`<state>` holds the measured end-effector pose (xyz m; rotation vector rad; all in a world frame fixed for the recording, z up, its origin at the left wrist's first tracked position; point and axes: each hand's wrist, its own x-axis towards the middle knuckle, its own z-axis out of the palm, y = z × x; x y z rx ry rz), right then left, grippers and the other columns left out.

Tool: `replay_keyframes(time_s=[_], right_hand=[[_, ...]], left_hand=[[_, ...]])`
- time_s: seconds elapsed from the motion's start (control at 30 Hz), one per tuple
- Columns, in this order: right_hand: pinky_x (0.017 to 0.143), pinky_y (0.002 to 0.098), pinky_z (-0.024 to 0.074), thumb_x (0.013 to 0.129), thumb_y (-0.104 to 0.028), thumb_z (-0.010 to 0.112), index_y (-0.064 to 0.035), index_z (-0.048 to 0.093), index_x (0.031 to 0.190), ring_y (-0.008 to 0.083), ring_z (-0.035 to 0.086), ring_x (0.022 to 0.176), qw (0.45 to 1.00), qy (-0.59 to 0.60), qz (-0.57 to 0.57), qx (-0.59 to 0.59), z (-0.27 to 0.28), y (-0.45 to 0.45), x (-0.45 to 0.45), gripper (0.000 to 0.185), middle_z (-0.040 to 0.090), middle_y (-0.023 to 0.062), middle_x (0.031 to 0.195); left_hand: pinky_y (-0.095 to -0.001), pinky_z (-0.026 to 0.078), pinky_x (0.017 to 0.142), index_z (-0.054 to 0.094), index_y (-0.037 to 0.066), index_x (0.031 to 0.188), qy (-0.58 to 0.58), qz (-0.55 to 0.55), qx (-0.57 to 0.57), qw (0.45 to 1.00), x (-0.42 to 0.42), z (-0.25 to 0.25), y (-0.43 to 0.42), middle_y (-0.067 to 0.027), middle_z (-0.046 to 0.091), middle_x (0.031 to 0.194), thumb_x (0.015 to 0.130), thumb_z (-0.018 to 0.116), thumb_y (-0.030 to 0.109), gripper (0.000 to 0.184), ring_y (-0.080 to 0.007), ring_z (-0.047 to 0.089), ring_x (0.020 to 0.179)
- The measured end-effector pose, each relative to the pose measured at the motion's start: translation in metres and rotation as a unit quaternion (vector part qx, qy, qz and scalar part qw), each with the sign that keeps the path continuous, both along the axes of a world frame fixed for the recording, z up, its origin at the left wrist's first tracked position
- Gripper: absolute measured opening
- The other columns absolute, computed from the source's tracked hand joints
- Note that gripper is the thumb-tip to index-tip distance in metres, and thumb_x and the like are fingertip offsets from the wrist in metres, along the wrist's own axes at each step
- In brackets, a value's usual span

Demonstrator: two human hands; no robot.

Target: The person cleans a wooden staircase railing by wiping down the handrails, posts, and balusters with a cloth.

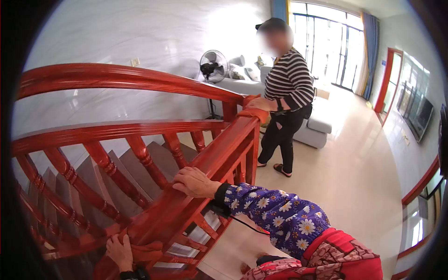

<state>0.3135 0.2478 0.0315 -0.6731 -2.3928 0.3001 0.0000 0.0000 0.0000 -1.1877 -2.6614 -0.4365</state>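
My right hand [196, 182], in a purple daisy-print sleeve with a dark cuff, lies over the top of the red wooden handrail [214, 149], its fingers bent over the far edge. At the bottom left my left hand [120, 252], with a dark band at the wrist, is on the lower part of the rail. Its fingers press on an orange-red cloth [145, 252] that bunches out beside the thumb. Part of that hand's grip is hidden. A second orange cloth [254, 113] lies on the rail's far end under another person's hand [263, 103].
A person in a striped top [289, 79] stands beyond the railing. Turned balusters [109, 170] border the brown stairs [154, 161] on the left. Behind are a standing fan [213, 66] and a grey sofa [310, 133]. A dark cable [249, 227] hangs beneath my right arm.
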Motion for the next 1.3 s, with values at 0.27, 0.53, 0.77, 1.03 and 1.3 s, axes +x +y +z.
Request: replay_keyframes(time_s=[0.27, 0.53, 0.77, 1.03, 1.3], right_hand=[[0.089, 0.0441, 0.0403, 0.091, -0.033, 0.057, -0.008, 0.067, 0.101, 0.0291, 0.055, 0.105, 0.995, -0.098, -0.009, 0.029, 0.013, -0.013, 0.016, 0.029, 0.06, 0.0109, 0.103], [0.09, 0.0495, 0.0393, 0.091, -0.037, 0.055, -0.0078, 0.067, 0.089, 0.0316, 0.057, 0.095, 0.992, -0.055, -0.02, 0.113, -0.042, 0.007, 0.011, 0.032, 0.061, 0.0133, 0.093], [0.101, 0.0524, 0.0352, 0.091, -0.037, 0.054, -0.0066, 0.066, 0.095, 0.032, 0.056, 0.1, 0.995, -0.035, -0.042, 0.083, -0.041, -0.019, 0.005, 0.033, 0.062, 0.0134, 0.096], [0.098, 0.0489, 0.0375, 0.088, -0.035, 0.057, -0.0084, 0.066, 0.092, 0.0294, 0.058, 0.099, 0.993, -0.038, -0.056, 0.097, -0.037, -0.026, 0.004, 0.028, 0.063, 0.0105, 0.094], [0.088, 0.046, 0.0427, 0.089, -0.034, 0.058, -0.0073, 0.069, 0.097, 0.0314, 0.06, 0.096, 0.994, -0.079, -0.041, 0.057, -0.033, -0.02, 0.008, 0.03, 0.067, 0.0117, 0.099]], left_hand=[[-0.0486, 0.036, 0.096, 0.058, 0.008, 0.113, 0.054, -0.014, 0.044, 0.997, 0.019, -0.021, -0.033, -0.0186, 0.054, 0.119, 0.088, 0.058, 0.042, 0.042, -0.0364, 0.048, 0.115], [-0.0483, 0.035, 0.099, 0.059, 0.008, 0.112, 0.018, -0.001, 0.04, 0.999, 0.025, -0.015, -0.053, -0.0191, 0.055, 0.119, 0.083, 0.063, 0.038, 0.041, -0.0371, 0.047, 0.116], [-0.0481, 0.038, 0.098, 0.063, 0.005, 0.109, 0.039, 0.0, 0.058, 0.998, 0.014, -0.022, -0.073, -0.0217, 0.055, 0.12, 0.087, 0.059, 0.032, 0.035, -0.0398, 0.049, 0.114], [-0.0491, 0.036, 0.1, 0.062, 0.009, 0.112, 0.041, -0.036, 0.1, 0.994, 0.007, -0.017, -0.083, -0.0216, 0.058, 0.115, 0.088, 0.059, 0.035, 0.036, -0.041, 0.049, 0.115], [-0.0472, 0.048, 0.082, 0.065, 0.007, 0.102, 0.101, -0.114, 0.209, 0.966, 0.009, -0.037, -0.067, -0.0156, 0.064, 0.098, 0.075, 0.057, 0.009, 0.028, -0.0383, 0.06, 0.092]])
